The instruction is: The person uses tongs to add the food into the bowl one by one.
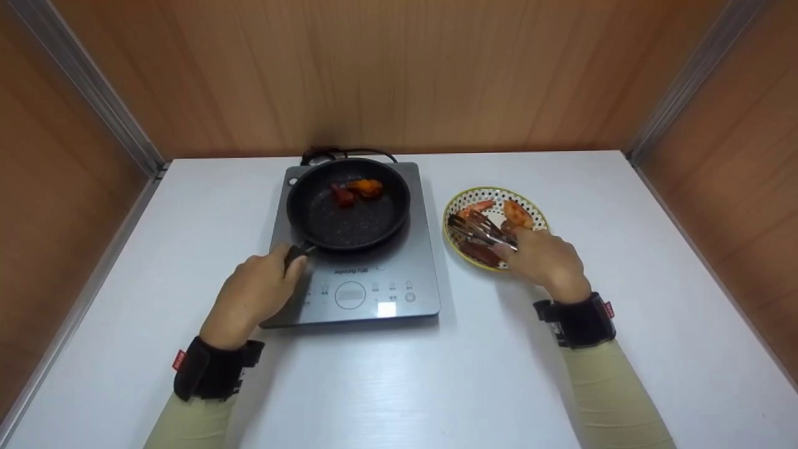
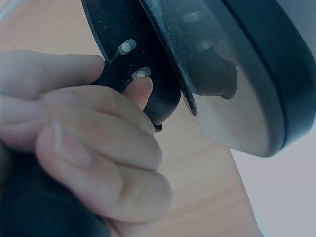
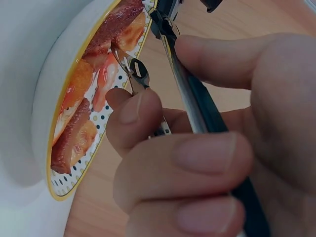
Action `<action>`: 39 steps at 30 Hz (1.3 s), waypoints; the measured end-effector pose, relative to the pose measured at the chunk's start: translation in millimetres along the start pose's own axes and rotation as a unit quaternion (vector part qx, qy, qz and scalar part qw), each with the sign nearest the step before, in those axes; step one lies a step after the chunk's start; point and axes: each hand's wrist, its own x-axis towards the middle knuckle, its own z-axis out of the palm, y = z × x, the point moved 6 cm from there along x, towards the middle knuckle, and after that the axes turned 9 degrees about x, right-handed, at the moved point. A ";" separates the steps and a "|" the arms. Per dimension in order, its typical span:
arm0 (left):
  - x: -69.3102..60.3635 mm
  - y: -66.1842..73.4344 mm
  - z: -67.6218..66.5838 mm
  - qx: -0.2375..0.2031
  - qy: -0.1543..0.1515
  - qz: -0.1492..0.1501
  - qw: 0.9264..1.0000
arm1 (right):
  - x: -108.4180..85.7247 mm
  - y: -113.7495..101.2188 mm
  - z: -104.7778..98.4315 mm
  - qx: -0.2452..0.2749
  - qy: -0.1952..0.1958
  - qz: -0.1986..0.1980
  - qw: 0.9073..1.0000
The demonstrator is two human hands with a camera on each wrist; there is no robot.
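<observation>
My left hand (image 1: pixel 252 290) grips the handle (image 1: pixel 297 252) of a black frying pan (image 1: pixel 349 232), fingers wrapped round it. A dark red piece of food (image 1: pixel 342 196) and an orange piece of food (image 1: pixel 368 188) lie together in the pan. Over a yellow-rimmed dotted plate (image 1: pixel 541 218), my right hand (image 1: pixel 547 260) holds metal tongs (image 1: pixel 481 231). Their tips are over the food on the plate; whether they pinch any is unclear. Reddish-brown meat-like pieces (image 3: pixel 74 140) and a pinkish-orange strip (image 3: pixel 104 81) lie on that plate.
Beneath the pan is a silver induction cooker (image 1: pixel 374 299) with touch controls and a round dial mark. A black cable (image 1: pixel 368 150) runs behind it. Wooden panels (image 1: pixel 499 75) enclose the white table (image 1: pixel 361 386) at the back and both sides.
</observation>
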 end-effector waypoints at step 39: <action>-0.5 -1.6 0.4 0.012 0.002 -0.005 1.000 | 11.9 13.6 7.8 0.000 0.030 -0.012 0.999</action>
